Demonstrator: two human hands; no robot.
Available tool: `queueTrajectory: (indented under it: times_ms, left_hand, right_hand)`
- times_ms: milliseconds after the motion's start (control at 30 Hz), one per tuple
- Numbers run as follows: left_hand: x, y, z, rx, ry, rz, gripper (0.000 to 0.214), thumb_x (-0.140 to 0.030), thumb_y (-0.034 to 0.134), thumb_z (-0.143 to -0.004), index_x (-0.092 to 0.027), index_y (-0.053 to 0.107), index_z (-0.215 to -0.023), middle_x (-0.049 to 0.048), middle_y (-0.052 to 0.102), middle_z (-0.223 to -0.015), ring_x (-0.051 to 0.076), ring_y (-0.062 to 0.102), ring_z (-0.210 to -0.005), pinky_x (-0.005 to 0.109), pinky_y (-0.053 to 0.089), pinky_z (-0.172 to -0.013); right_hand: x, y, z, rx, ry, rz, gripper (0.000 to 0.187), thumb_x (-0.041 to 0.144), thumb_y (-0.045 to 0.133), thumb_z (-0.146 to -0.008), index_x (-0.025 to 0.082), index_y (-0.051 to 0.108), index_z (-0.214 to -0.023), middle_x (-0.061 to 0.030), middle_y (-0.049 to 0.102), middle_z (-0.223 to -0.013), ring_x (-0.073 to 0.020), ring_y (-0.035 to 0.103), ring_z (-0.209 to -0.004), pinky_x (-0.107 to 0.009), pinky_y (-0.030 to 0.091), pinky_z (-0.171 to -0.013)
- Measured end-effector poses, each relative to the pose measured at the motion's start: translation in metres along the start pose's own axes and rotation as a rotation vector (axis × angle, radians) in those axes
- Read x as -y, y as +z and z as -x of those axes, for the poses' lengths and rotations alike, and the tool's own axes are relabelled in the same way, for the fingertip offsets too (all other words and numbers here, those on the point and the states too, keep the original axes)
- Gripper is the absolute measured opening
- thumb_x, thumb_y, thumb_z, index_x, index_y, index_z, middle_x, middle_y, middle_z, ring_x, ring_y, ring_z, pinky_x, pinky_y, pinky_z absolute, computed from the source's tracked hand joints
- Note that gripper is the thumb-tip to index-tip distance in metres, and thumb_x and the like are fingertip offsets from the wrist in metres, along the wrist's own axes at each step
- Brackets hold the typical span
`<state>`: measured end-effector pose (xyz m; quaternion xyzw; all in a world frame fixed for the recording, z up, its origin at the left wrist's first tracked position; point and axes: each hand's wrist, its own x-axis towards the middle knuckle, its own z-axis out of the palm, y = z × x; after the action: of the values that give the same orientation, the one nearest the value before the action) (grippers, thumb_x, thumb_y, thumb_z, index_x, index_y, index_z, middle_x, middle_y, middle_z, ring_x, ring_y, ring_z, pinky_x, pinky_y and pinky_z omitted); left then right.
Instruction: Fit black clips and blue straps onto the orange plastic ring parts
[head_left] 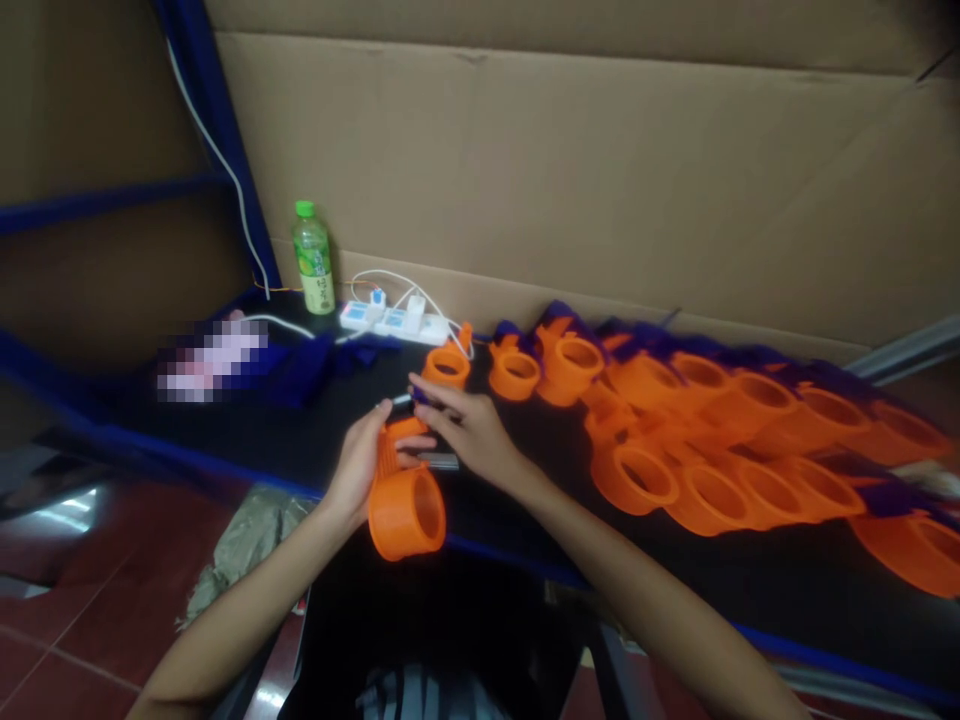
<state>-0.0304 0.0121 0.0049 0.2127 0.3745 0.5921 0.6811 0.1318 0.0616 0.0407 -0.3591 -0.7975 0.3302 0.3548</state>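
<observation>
Near the front edge of the black tabletop, my left hand (pixel 356 462) grips an orange plastic part (pixel 407 512) with a wide open ring at its lower end. My right hand (pixel 472 428) is just right of it, thumb and fingers closed on a small dark blue piece (pixel 419 396) at the part's upper end. A thin pale rod (pixel 403 400) shows between the two hands. Below the right fingers, a silver metal piece (pixel 442 462) sticks out; what bears it is hidden. Behind the hands stands another orange ring part (pixel 448 368).
Rows of similar orange ring parts (pixel 705 490) with dark blue pieces fill the table's right side. At the back are a white power strip (pixel 394 322) with cables and a green-capped bottle (pixel 312 258). Cardboard (pixel 555 170) walls the rear. A sack (pixel 251 540) lies below, left.
</observation>
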Motion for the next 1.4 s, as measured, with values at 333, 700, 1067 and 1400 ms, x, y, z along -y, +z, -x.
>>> queueTrajectory:
  times_ms: [333, 700, 1067, 1400]
  left_hand:
    - [-0.001, -0.006, -0.004, 0.033, -0.060, -0.097, 0.048, -0.053, 0.069, -0.086, -0.011, 0.062, -0.109, 0.0174, 0.078, -0.078, 0.021, 0.069, -0.046, 0.028, 0.056, -0.047]
    - [0.006, 0.000, 0.002, 0.005, 0.052, -0.023, 0.042, -0.051, 0.069, -0.086, -0.015, 0.057, -0.106, 0.0094, 0.075, -0.067, 0.023, 0.072, -0.052, 0.029, 0.059, -0.052]
    - [0.006, -0.002, 0.000, -0.002, 0.070, -0.018, 0.036, -0.049, 0.070, -0.085, -0.017, 0.057, -0.097, 0.0062, 0.073, -0.063, 0.022, 0.072, -0.052, 0.028, 0.058, -0.051]
    - [0.002, -0.005, 0.002, 0.068, 0.056, -0.041, 0.039, -0.042, 0.075, -0.079, -0.015, 0.063, -0.105, 0.0028, 0.069, -0.064, 0.013, 0.062, -0.045, 0.026, 0.056, -0.052]
  right_hand:
    - [-0.002, -0.030, 0.003, 0.260, -0.041, -0.106, 0.051, 0.025, 0.054, -0.097, 0.025, 0.051, -0.148, -0.0024, 0.073, -0.112, -0.0090, 0.061, -0.072, -0.027, 0.058, -0.076]
    - [-0.002, -0.015, 0.007, 0.049, -0.041, 0.080, 0.052, 0.032, 0.056, -0.097, 0.026, 0.051, -0.149, -0.0083, 0.069, -0.123, -0.0178, 0.066, -0.091, -0.037, 0.057, -0.088]
    - [0.008, -0.014, 0.011, 0.297, -0.173, 0.424, 0.060, 0.020, 0.043, -0.102, 0.022, 0.028, -0.160, -0.0121, 0.063, -0.112, -0.0214, 0.065, -0.101, -0.039, 0.056, -0.091]
    - [-0.005, -0.025, 0.012, 0.201, -0.197, 0.213, 0.050, 0.030, 0.064, -0.095, 0.033, 0.055, -0.144, -0.0036, 0.070, -0.127, -0.0119, 0.070, -0.083, -0.025, 0.058, -0.080]
